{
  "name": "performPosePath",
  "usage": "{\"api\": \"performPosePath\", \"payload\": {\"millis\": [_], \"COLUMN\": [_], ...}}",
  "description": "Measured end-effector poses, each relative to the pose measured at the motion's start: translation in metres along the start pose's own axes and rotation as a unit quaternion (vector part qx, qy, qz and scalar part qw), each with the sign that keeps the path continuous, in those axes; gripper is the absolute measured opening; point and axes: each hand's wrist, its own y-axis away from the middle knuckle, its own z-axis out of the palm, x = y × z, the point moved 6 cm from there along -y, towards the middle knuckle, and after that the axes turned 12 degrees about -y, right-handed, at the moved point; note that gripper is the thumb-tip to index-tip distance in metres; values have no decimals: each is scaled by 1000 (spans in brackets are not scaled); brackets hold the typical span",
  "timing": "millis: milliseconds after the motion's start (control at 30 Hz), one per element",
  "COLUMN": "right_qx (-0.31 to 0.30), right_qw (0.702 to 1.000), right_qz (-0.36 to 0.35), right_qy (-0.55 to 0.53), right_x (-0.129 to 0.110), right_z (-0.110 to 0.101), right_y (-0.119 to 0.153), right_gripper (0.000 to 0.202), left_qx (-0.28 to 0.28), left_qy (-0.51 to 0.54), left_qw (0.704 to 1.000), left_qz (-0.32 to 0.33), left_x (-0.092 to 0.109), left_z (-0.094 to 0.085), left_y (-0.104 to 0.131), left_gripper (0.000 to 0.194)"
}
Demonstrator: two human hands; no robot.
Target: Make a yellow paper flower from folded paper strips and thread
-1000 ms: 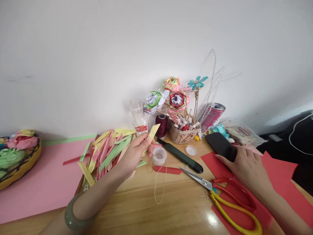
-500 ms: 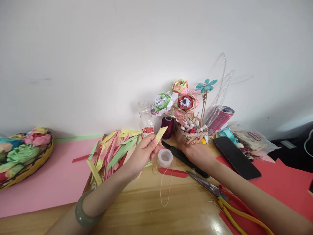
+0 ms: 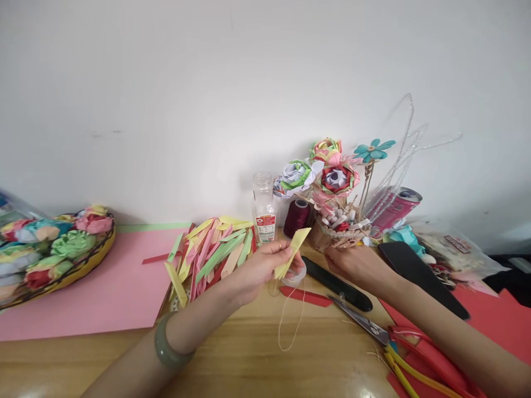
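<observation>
in the head view, pinching yellow paper (image 3: pixel 293 250) between thumb and fingers of the left hand (image 3: pixel 260 271), at the centre of the frame, with a narrow, closed grip; cannot tell whether one folded strip or several; could crease the paper by pressing too hard, or let layers slip apart by holding too loosely; just beneath, partly covered by that hand and paper, showing a clear round tub (image 3: pixel 302 275) near a loop of thread (image 3: pixel 280 326); could hook the loop with a fingertip and drag the tub along; right of centre, holding the right hand (image 3: pixel 360 265) at the lower edge of a woven basket (image 3: pixel 338 237), with fingertips hidden; cannot tell whether grasping anything there; could bump the basket with a raised knuckle and tip the probably top-heavy paper flowers (image 3: pixel 337 179) toward the maroon spool (image 3: pixel 296 218) or glass jar (image 3: pixel 265 224), near mid-frame; at lower right, could graze the scissors (image 3: pixel 373 327) by drawing the forearm back low, or nudge the black phone (image 3: pixel 423 279) beside that forearm.
</observation>
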Motion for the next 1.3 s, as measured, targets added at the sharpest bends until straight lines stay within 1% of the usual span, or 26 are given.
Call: {"api": "performPosePath", "payload": {"millis": [67,133,167,200,233,267,300,367,400,433,467,500,567,600,633,700,733,800,833,900,1000,1100,1167,1300], "right_qx": [16,15,11,9,15,32,59,117,156,168,166,143,76,51,31,16,15,24,29,35,31,29,24,16], "right_qw": [997,992,985,957,924,898,884,884,880,879,883,887,891,884,873,832,811,776,765,754,751,753,759,783], "right_qz": [58,84,97,133,167,200,229,268,274,261,235,203,173,174,187,226,241,255,256,256,258,259,257,245], "right_qy": [-38,-94,-143,-259,-344,-391,-403,-365,-357,-363,-372,-390,-413,-431,-450,-506,-533,-577,-590,-604,-607,-604,-598,-572], "right_x": [2,0,-2,-1,-1,0,0,-4,-8,-16,-25,-36,-54,-59,-62,-63,-63,-62,-62,-63,-64,-63,-62,-58], "right_z": [-15,-29,-37,-43,-51,-59,-70,-89,-98,-100,-99,-93,-72,-60,-48,-30,-25,-21,-22,-25,-26,-23,-20,-19], "right_y": [12,21,24,26,26,25,24,20,19,16,14,11,11,13,16,22,24,25,24,23,22,23,24,27], "right_gripper": [19,21,23,22,21,20,18,18,19,17,16,16,15,14,14,12,13,13,14,14,12,11,11,10], "left_qx": [-8,-11,-10,-7,-4,-3,-3,-5,-4,-2,3,12,34,46,58,76,82,87,86,83,81,86,96,104], "left_qy": [20,30,27,21,14,6,-4,-29,-43,-57,-68,-78,-99,-112,-128,-159,-172,-186,-186,-172,-154,-181,-206,-232], "left_qw": [1000,999,1000,1000,1000,1000,999,999,998,998,997,997,994,992,989,982,978,975,974,978,982,977,970,961], "left_qz": [-1,-9,-12,-15,-20,-27,-34,-41,-39,-34,-26,-17,10,28,45,74,81,90,92,89,73,76,89,112], "left_x": [-3,-5,-6,-7,-8,-9,-11,-14,-15,-17,-19,-21,-24,-24,-25,-24,-24,-22,-20,-18,-15,-13,-13,-13], "left_z": [2,4,6,7,9,11,14,19,21,23,23,23,21,20,19,18,18,20,21,23,25,25,24,22], "left_y": [-1,-1,0,1,2,3,4,6,7,6,6,5,3,2,1,1,2,4,5,8,11,12,11,9], "left_gripper": [17,19,20,22,24,25,25,24,23,22,22,22,23,24,24,25,25,25,25,23,26,34,36,33]}}
